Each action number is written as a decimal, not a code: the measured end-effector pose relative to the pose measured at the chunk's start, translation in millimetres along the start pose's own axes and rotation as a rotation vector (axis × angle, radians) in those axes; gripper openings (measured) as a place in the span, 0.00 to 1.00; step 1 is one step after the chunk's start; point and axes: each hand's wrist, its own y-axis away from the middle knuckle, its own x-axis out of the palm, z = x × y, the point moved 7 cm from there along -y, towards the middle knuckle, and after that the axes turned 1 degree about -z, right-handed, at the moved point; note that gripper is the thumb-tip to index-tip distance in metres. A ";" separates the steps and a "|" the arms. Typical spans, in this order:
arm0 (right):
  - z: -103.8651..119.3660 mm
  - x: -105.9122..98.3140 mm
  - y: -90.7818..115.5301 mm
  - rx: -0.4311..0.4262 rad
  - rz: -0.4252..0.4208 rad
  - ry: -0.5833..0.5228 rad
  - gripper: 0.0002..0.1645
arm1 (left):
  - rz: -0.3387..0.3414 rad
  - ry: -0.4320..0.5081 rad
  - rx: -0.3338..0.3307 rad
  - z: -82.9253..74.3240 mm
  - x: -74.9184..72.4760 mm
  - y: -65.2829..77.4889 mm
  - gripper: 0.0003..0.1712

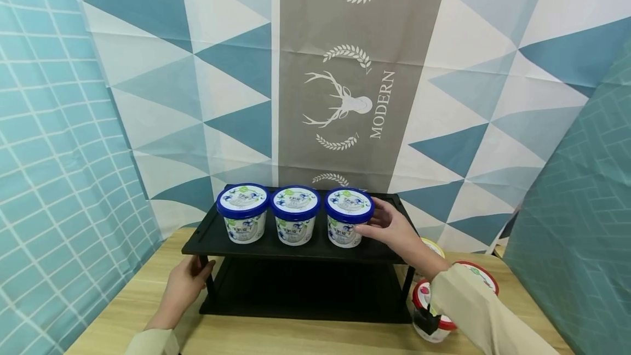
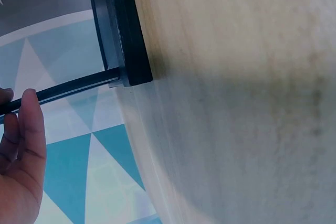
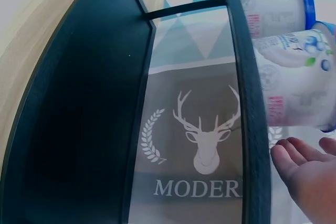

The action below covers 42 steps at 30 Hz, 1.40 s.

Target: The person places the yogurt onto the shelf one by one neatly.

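Observation:
Three white tubs with blue lids and blueberry pictures stand upright in a row on a black two-tier rack [image 1: 276,252]: a left tub [image 1: 245,229], a middle tub [image 1: 294,230] and a right tub [image 1: 342,233]. My right hand [image 1: 391,229] is at the right tub's side, thumb near its front and fingers toward the back. In the right wrist view, a small gap shows between these fingers [image 3: 294,156] and the nearest tub [image 3: 296,85]. At the rack's left end, my left hand [image 1: 184,284] pinches the thin black leg [image 2: 68,88] between thumb and fingers.
On the wooden table [image 1: 296,336], right of the rack, stand red-lidded tubs [image 1: 434,334], partly hidden by my right sleeve [image 1: 478,305]. A yellow-rimmed lid [image 1: 434,246] shows behind them. Patterned cloth [image 1: 340,70] hangs behind the rack, and blue tiled sheeting [image 1: 54,152] hangs at left.

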 end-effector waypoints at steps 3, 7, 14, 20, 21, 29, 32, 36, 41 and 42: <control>2.4 -9.3 4.1 -0.014 -0.039 -0.003 0.45 | -0.009 -0.001 0.008 0.6 0.0 -0.2 0.08; 4.1 -22.8 12.6 -0.043 -0.081 0.039 0.41 | -0.032 -0.006 0.029 0.4 -0.7 -0.3 0.07; -5.7 -49.0 36.2 -0.041 -0.166 0.129 0.40 | -0.047 -0.001 0.049 -1.7 -1.9 -0.9 0.07; -20.0 -66.8 56.0 -0.013 -0.229 0.110 0.37 | -0.061 -0.004 0.050 -2.0 -3.7 -1.3 0.07; -22.4 -69.1 59.4 -0.013 -0.238 0.115 0.37 | -0.063 -0.007 0.052 -2.1 -3.9 -1.3 0.07; -47.5 -85.0 83.1 0.019 -0.300 0.140 0.35 | -0.054 -0.015 0.041 -2.4 -3.1 -0.4 0.07; -56.5 -87.5 88.9 0.032 -0.305 0.162 0.35 | -0.059 -0.015 0.044 -2.4 -3.1 -0.2 0.07; -68.1 -89.1 97.3 0.057 -0.321 0.196 0.35 | -0.068 -0.014 0.054 -2.2 -2.9 -0.4 0.07; -93.3 -92.9 110.0 0.170 -0.366 0.127 0.38 | -0.067 -0.014 0.061 -1.8 -2.0 -0.9 0.06; -99.4 -94.0 112.8 0.200 -0.376 0.105 0.39 | -0.066 -0.012 0.062 -1.9 -1.6 -1.0 0.06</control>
